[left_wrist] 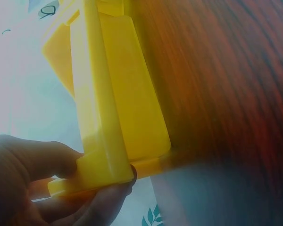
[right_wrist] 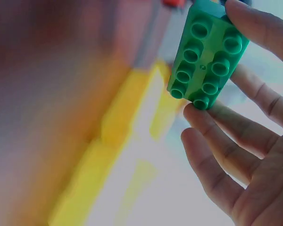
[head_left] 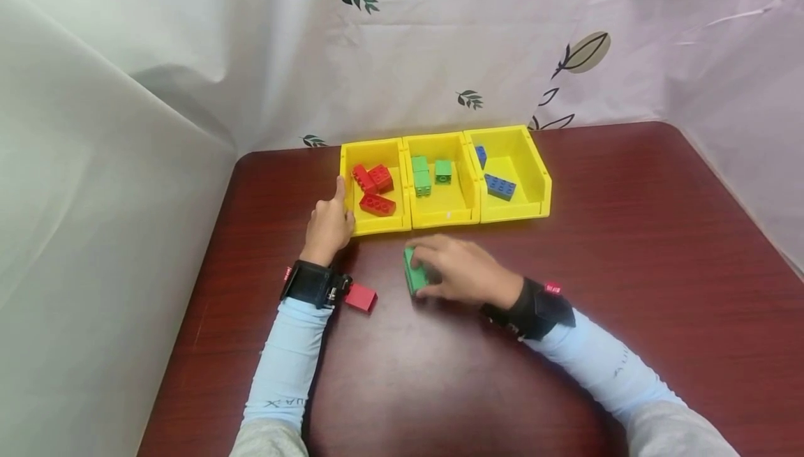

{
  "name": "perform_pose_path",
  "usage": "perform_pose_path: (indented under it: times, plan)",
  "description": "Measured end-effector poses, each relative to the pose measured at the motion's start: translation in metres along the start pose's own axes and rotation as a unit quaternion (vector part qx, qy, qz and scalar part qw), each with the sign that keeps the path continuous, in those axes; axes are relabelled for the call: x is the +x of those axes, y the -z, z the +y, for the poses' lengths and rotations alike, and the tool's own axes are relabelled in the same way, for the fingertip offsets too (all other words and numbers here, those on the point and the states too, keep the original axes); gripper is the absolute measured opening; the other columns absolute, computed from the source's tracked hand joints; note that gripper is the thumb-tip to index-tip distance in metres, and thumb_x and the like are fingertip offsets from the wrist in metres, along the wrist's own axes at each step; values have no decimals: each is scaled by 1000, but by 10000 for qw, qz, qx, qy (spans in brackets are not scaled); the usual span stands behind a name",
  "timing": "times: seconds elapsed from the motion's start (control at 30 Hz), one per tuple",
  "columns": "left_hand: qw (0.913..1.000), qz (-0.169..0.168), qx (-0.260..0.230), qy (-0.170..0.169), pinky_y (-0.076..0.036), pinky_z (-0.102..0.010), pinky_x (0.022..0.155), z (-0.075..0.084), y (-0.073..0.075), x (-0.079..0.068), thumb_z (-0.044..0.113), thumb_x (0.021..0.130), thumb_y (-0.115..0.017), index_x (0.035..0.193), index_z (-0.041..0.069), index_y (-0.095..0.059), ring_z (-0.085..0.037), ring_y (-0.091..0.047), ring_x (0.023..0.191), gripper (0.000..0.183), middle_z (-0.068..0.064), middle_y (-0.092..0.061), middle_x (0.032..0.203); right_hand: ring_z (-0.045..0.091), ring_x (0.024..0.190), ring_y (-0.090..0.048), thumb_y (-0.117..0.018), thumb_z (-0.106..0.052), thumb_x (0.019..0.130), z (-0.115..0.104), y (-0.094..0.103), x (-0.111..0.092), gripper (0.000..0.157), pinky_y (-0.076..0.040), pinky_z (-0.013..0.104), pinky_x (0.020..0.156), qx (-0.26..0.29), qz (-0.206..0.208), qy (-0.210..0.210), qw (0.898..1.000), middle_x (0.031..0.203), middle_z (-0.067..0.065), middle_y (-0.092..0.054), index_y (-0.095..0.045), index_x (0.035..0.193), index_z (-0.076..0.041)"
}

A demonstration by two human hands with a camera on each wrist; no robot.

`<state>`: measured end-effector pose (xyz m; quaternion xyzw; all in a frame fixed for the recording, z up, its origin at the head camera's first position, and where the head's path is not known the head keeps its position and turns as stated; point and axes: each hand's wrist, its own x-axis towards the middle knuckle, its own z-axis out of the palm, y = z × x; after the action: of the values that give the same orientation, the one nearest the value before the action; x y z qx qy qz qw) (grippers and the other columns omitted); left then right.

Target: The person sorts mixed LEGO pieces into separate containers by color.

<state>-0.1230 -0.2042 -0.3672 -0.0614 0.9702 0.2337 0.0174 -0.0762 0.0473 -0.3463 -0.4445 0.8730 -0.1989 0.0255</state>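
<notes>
At the left yellow bin [head_left: 380, 227] my left hand [head_left: 328, 225] grips the side wall. In the left wrist view its thumb and fingers pinch the corner of the bin [left_wrist: 101, 103]. My right hand [head_left: 466, 268] holds a green toy brick [head_left: 412, 275] over the table, in front of the bins. The right wrist view shows the green brick's [right_wrist: 205, 56] studded face, with thumb and fingertips at its edges. Close to my left wrist, a red brick [head_left: 361, 298] lies on the table.
Red bricks [head_left: 378, 204] lie in the left bin. The middle yellow bin [head_left: 444, 220] contains green bricks [head_left: 443, 171], and the right yellow bin [head_left: 544, 199] contains blue bricks [head_left: 500, 187]. All three bins stand side by side near the table's [head_left: 634, 234] back edge, before a patterned curtain [head_left: 408, 52].
</notes>
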Motion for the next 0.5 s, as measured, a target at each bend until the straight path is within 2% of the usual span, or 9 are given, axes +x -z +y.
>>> perform_pose_path:
  times: [0.13,0.23,0.37,0.43,0.5]
  plan:
    - [10000,-9,4,-12,-55,-36,76,1,1,0,16,98,-59,159,16,-9,-28,-53,65,79,-16,-55,83,26,110,-65,-87,-30,73,17,25,9,40,-58,36,81,-283,640,-216,9973,132,12,-62,-67,103,-11]
    - [10000,-30,18,-27,-55,-36,76,1,2,0,16,98,-59,159,16,-9,-27,-52,65,79,-15,-55,82,28,109,-64,-87,-32,73,30,43,17,43,-57,39,82,-469,872,-595,9933,130,13,-63,-65,102,-10]
    - [10000,-43,34,-37,-55,-35,75,1,1,1,16,98,-58,159,15,-9,-27,-53,65,78,-15,-53,79,27,97,-61,-85,-38,74,43,62,28,47,-56,40,81,-653,885,-1271,9858,121,11,-65,-63,104,-10]
    - [10000,-40,46,-39,-55,-35,75,0,1,1,16,98,-58,159,14,-10,-28,-53,66,78,-15,-53,78,26,89,-58,-85,-38,75,48,68,33,48,-54,39,74,-733,889,-1461,9825,114,10,-65,-62,105,-10]
    - [10000,-17,51,-52,-55,-36,75,0,1,0,16,98,-58,159,14,-10,-28,-53,66,78,-15,-53,78,27,88,-57,-84,-37,76,52,72,38,47,-52,40,73,-765,850,-1642,9798,111,10,-65,-62,106,-9]
